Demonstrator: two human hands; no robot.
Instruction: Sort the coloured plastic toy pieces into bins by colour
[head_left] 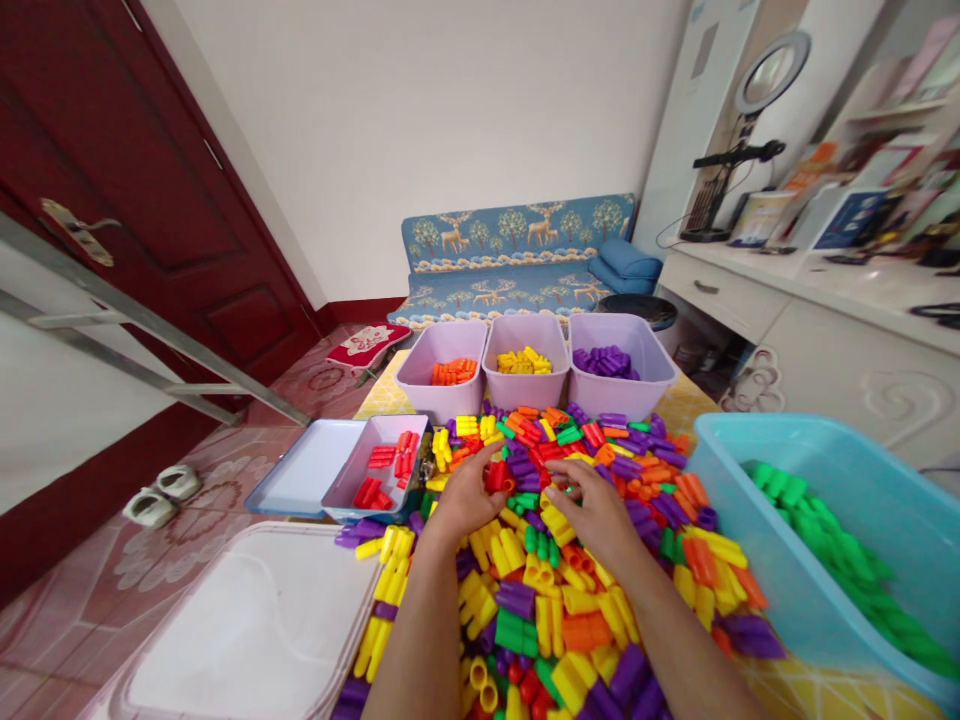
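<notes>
A wide heap of small plastic tube-shaped pieces point(517, 600), in red, yellow, purple, orange and green, covers the middle of the table. Over its far part, my left hand point(469, 497) has its fingers curled round a red tube piece point(496, 477). To its right, my right hand point(596, 505) reaches over the heap with thumb and forefinger apart, close to a yellow piece point(556, 522); nothing shows between them. A blue-rimmed box point(345, 490) with a few red pieces point(373, 492) stands to the left of my left hand.
Three lilac bins line the far edge, with orange point(442, 403), yellow point(525, 388) and purple point(626, 400) walls' contents sorted by colour. A turquoise tub point(750, 560) with green pieces stands right. White lid point(247, 620) lies front left; metal ladder point(150, 340) leans left.
</notes>
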